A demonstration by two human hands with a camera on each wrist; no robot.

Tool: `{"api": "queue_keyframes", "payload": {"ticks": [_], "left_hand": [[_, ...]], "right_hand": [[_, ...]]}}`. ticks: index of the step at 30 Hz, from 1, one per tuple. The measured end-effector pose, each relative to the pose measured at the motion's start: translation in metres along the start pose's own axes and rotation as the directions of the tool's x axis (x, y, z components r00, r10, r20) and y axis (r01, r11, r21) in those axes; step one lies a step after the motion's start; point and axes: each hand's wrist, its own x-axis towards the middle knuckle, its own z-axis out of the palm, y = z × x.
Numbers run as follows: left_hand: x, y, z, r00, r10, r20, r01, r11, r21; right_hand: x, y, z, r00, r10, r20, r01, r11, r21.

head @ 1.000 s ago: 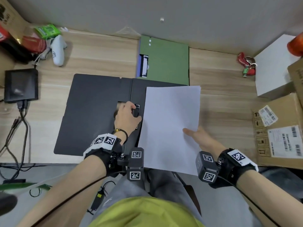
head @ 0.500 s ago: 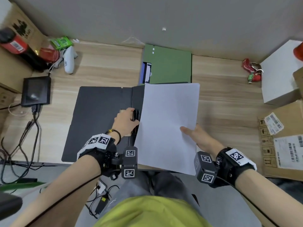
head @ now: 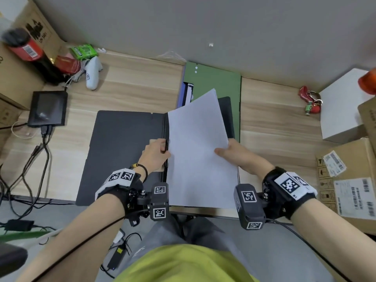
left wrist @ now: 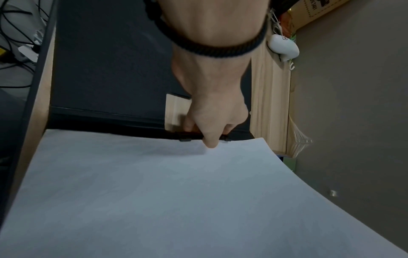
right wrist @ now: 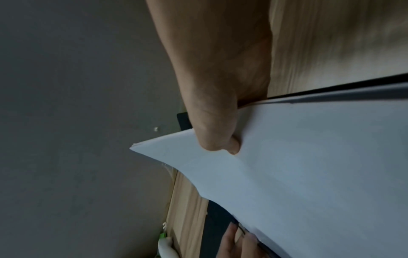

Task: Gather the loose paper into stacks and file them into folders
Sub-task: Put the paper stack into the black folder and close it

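Pinching the right edge of a stack of white paper (head: pixel 199 151), the right hand (head: pixel 238 157) has its thumb on top of the sheets and its other fingers below them. In the right wrist view the thumb presses on the top sheet near the raised far corner, and the thin edges of several sheets show at that corner. The stack lies tilted over the right half of an open black folder (head: pixel 122 151), with its left edge down at the spine and its right side lifted. The left hand (head: pixel 155 154) is at the spine, fingers curled on the black clip (left wrist: pixel 203 137) there; in the left wrist view one fingertip reaches just over the edge of the paper. A small cut-out in the folder beside this hand shows the wooden desk (head: pixel 134 86) under it.

Behind the black folder a green folder (head: pixel 215 84) lies flat against the grey wall. Further left on the desk are a white game controller (head: pixel 92 73), a small black screen (head: pixel 47 108) with cables, a green packet (head: pixel 83 50) and a red and black bottle (head: pixel 26 49). On the right are a red keychain (head: pixel 309 102), a white box (head: pixel 341 110) and a cardboard box (head: pixel 350 180) with labels.
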Motion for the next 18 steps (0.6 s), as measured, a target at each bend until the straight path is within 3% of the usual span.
{"api": "queue_keyframes", "payload": {"ticks": [18], "left_hand": [[0.003, -0.008, -0.002, 0.999, 0.032, 0.041, -0.029, 0.997, -0.073]], "right_hand": [[0.006, -0.031, 0.023, 0.983, 0.109, -0.149, -0.131, 0.981, -0.141]]}}
